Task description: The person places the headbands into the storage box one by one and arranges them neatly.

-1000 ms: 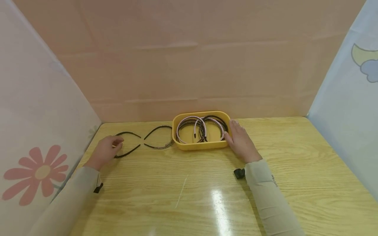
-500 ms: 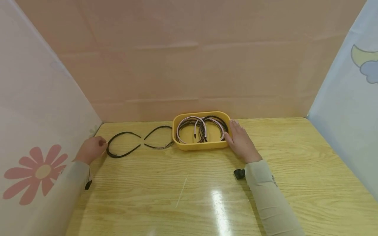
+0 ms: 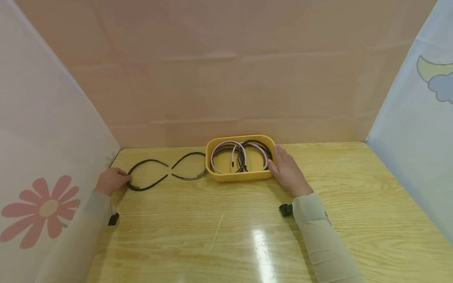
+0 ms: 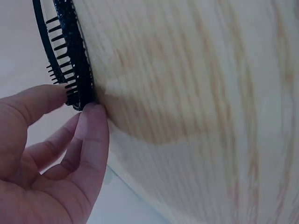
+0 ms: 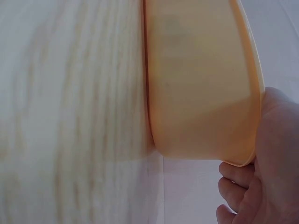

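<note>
My left hand [image 3: 112, 180] is at the far left of the table, at the curved end of a black toothed headband [image 3: 140, 190] lying flat. In the left wrist view, the thumb and a fingertip pinch that headband [image 4: 78, 51] by its bend, near the small teeth. With my right hand [image 3: 288, 171] I hold the right end of a yellow plastic box [image 3: 240, 177], thumb over the rim and fingers along the outside. Several pink and black headbands overlap inside the box. Its wall [image 5: 201, 84] fills much of the right wrist view.
Between the held headband and the box lies another black headband [image 3: 189, 179], its tips facing the first one's tips and its bend meeting the box. A pinkish-brown backdrop [image 3: 233, 86] rises behind the wooden table [image 3: 177, 236]. Patterned panels stand at both sides.
My left hand first drew back leftward off the headband, uncovering its bend, then came back slightly to pinch it. The right hand stays on the box, and the headbands lie as before.
</note>
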Demonstrator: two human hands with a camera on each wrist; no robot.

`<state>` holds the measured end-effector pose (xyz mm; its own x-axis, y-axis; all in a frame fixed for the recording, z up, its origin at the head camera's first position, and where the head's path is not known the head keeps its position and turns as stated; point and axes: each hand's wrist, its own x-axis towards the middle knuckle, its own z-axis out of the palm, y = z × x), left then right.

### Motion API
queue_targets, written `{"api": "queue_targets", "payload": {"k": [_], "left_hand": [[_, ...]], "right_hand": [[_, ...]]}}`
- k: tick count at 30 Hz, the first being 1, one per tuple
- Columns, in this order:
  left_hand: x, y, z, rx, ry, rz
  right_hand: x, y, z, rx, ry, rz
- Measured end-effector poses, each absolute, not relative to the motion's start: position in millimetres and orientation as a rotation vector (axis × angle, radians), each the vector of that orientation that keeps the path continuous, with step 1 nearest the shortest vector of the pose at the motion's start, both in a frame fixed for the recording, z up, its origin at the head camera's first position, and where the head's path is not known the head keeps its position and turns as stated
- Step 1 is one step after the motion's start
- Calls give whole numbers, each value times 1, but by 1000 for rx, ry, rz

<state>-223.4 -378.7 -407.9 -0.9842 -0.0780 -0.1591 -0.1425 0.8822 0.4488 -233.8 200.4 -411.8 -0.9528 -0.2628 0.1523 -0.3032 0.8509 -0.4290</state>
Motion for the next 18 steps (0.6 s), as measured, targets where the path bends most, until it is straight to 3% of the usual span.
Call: {"api": "queue_targets", "payload": {"k": [18], "left_hand": [[-220, -376, -412, -341, 2922, 842]], "right_hand": [[-234, 200, -411, 446, -2924, 669]]}}
